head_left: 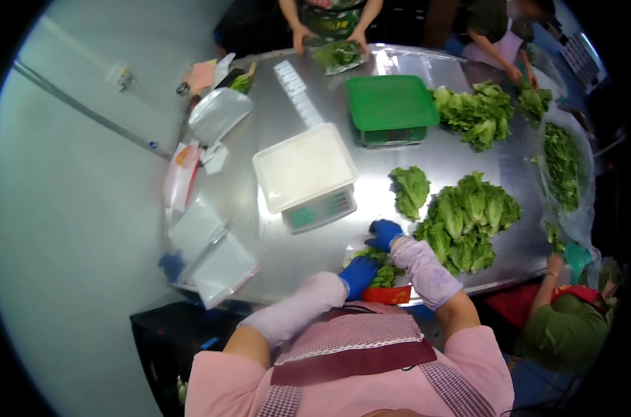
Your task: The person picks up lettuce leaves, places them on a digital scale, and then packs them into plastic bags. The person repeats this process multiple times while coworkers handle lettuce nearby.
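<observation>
Before me on the metal table lies a bunch of leafy lettuce (386,273), in or on a clear plastic bag with a red printed end (388,295). My left hand (360,276), in a blue glove, lies over the left side of this lettuce with its fingers around the leaves. At the far end of the bag is my right hand (384,235), also blue-gloved, with bent fingers; whether it pinches the plastic is not visible. A loose lettuce head (410,191) lies just beyond it. To its right is a pile of lettuce (469,213).
A digital scale (320,209) carries a white tray (305,168). Behind it stands another scale with a green tray (392,102). Stacked clear bags (219,268) lie left. Co-workers stand around the table; one holds a bagged green vegetable (341,54). More lettuce (474,112) lies far right.
</observation>
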A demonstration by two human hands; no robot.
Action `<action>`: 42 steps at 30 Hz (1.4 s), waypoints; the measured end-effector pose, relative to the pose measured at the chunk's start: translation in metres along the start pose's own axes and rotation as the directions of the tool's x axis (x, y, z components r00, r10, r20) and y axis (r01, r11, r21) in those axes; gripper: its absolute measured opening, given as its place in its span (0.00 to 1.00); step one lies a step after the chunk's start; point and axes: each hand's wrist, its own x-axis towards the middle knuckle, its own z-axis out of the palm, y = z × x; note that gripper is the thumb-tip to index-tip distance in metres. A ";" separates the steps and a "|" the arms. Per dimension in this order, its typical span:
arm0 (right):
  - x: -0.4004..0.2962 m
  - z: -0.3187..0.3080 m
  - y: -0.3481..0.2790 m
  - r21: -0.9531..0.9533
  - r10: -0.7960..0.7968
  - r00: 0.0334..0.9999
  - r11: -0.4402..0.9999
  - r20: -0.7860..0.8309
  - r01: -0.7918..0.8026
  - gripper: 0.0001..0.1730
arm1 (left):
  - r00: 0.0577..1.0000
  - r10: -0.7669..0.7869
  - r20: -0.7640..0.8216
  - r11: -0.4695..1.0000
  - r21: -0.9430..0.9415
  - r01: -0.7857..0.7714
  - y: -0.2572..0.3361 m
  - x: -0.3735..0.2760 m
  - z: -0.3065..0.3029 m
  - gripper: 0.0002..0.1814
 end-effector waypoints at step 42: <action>-0.119 -0.016 -0.041 0.500 0.005 0.993 0.864 -0.115 0.054 0.15 | 0.895 0.301 -0.330 0.954 0.106 -0.281 -0.005 -0.019 0.017 0.23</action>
